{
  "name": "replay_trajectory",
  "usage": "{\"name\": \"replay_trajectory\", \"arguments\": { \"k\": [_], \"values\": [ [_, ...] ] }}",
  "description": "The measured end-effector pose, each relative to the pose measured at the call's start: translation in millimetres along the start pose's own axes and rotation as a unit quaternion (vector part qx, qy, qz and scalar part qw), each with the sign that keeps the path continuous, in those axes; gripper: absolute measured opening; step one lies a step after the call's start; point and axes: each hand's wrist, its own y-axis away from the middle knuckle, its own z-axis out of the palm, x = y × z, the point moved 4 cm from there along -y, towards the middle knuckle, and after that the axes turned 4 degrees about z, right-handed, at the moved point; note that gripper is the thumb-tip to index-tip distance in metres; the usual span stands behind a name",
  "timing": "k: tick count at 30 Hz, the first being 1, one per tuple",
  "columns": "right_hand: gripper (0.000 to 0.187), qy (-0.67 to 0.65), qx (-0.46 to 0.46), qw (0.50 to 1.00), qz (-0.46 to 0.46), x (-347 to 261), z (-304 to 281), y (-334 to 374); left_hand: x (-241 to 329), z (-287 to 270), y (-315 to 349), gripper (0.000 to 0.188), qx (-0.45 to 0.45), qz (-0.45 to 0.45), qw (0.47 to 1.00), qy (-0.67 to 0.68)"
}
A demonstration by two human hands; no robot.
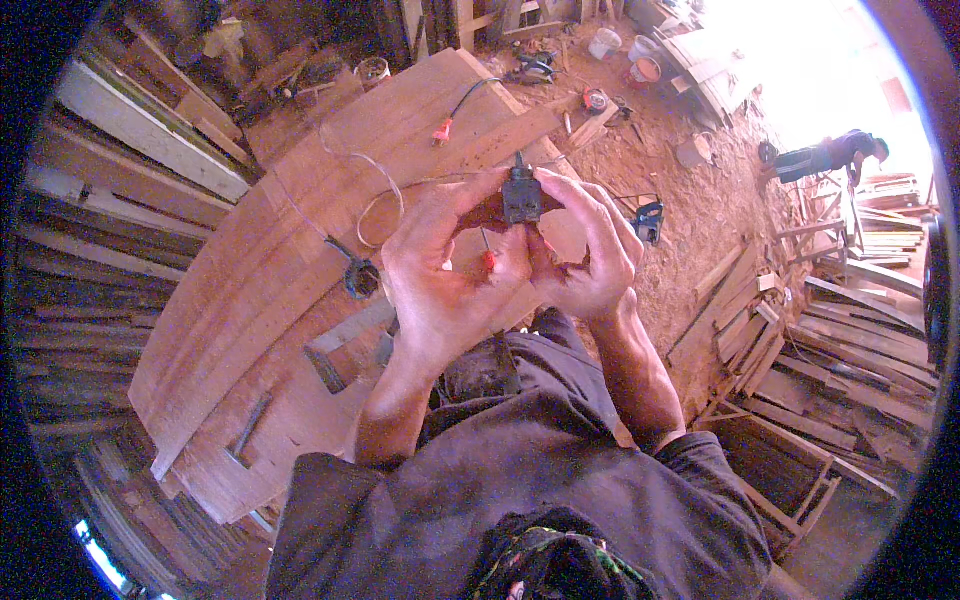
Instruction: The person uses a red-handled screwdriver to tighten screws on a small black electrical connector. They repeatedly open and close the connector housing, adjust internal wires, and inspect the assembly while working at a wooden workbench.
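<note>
A small black electrical connector [521, 200], blocky in shape with a dark cable leaving its far end, is held up in front of me between both hands. My left hand [445, 250] is closed on its left side with the fingertips. From the right, my right hand [590, 250] pinches it too, fingers curved round and thumb beneath. A small red-handled tool with a thin metal shaft, apparently a screwdriver [489, 260], shows by my left palm; its grip is partly hidden. Both hands are over the near edge of a wooden board table.
On the wooden table [230, 330] lie a hammer [248, 430], a black round-ended tool [361, 276], a pale cable [385, 165] and a red plug [442, 131]. A blue power tool [649, 222] sits on the sawdust floor. A person [830, 155] bends at far right beside stacked timber [860, 340].
</note>
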Motion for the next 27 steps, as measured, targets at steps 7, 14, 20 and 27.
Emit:
{"name": "replay_trajectory", "arguments": {
  "k": [7,14,20,27],
  "values": [
    [0.04,-0.008,-0.014,1.0,0.006,2.7,-5.6,4.3,7.1,-3.2,-0.8,0.037,-0.008,0.038,0.997,-0.068],
    [0.039,-0.02,-0.012,1.0,0.006,3.7,-10.2,9.7,2.7,-0.2,2.6,0.031,0.011,0.081,0.997,-0.012],
    [0.038,-0.035,0.005,0.999,0.014,4.5,-5.6,14.0,-3.8,2.9,7.9,0.031,0.03,0.091,0.995,0.0],
    [0.039,-0.006,-0.003,1.0,0.017,3.1,-4.6,16.6,-7.7,3.3,13.9,0.032,0.011,0.028,0.999,0.035]
  ]
}}
